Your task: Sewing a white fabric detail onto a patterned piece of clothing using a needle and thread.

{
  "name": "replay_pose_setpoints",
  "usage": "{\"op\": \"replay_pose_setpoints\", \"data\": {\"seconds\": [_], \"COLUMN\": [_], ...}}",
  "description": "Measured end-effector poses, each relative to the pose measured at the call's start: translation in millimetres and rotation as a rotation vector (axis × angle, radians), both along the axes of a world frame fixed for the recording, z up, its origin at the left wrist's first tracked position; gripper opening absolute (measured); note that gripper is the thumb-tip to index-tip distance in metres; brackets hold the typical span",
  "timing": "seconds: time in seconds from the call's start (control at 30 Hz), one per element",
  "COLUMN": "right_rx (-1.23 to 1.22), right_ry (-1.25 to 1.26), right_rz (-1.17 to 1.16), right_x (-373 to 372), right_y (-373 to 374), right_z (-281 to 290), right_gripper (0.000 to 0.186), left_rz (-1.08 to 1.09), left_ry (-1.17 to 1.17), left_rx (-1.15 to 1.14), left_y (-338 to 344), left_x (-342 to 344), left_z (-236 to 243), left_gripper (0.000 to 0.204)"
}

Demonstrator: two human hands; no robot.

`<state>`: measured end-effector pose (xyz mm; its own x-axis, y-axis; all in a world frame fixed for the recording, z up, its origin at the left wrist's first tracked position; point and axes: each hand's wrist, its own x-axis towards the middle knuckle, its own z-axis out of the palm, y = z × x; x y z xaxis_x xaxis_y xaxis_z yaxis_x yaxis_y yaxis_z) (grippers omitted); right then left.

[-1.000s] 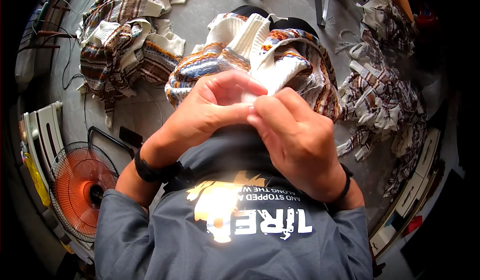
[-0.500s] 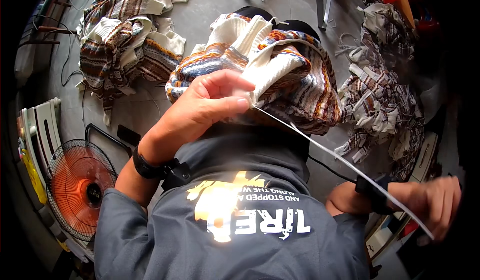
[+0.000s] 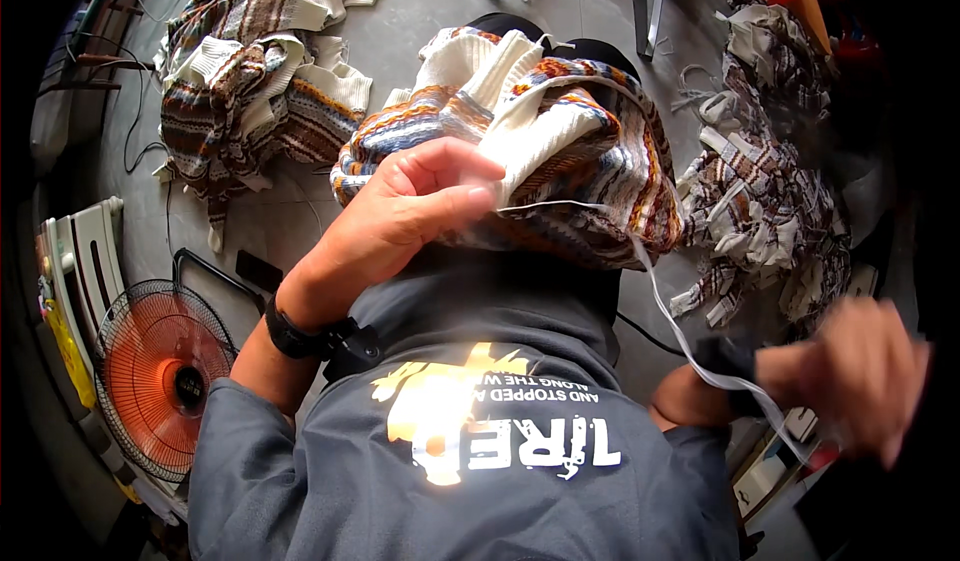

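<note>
A knitted garment point(image 3: 630, 171) lies bunched across my lap, striped in orange, blue, brown and white with white ribbed bands. My left hand point(image 3: 425, 189) pinches the edge of a white ribbed band between thumb and forefinger. From that pinch a thin white yarn point(image 3: 672, 326) runs right over the garment, then sags down past my right wrist. Off to the right, my right hand point(image 3: 868, 381) is smeared by motion. Its fingers cannot be made out, nor whether they grip the yarn, whose blurred far end hangs close by.
More striped knitwear point(image 3: 250, 101) is heaped on the floor at the left. A pile of cut knit strips point(image 3: 760, 191) lies at the right. An orange fan point(image 3: 165, 381) stands by my left elbow, near a phone-like black slab point(image 3: 258, 271). Metal legs point(image 3: 640, 6) rise ahead.
The yarn was stretched straight between the garment and my right side; now it hangs slack and curved. My right hand has risen a little. My left hand keeps its pinch almost in place.
</note>
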<state>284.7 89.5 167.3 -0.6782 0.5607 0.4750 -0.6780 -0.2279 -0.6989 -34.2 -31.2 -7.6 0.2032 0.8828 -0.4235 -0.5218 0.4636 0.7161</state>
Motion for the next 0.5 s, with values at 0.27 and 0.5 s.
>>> {"op": "replay_pose_setpoints", "data": {"seconds": [0.27, 0.5], "right_rx": [0.729, 0.849], "right_ry": [-0.939, -0.928], "right_rz": [-0.46, -0.523], "right_x": [-94.9, -106.1], "right_y": [-44.3, -40.1], "right_z": [-120.6, -111.0], "right_gripper": [0.014, 0.015], "left_rz": [0.093, 0.05], "left_ry": [0.059, 0.039], "left_rx": [0.204, 0.221], "left_y": [-5.7, -6.5], "left_x": [2.7, -3.9], "left_z": [8.6, 8.0], "left_gripper": [0.021, 0.015]}}
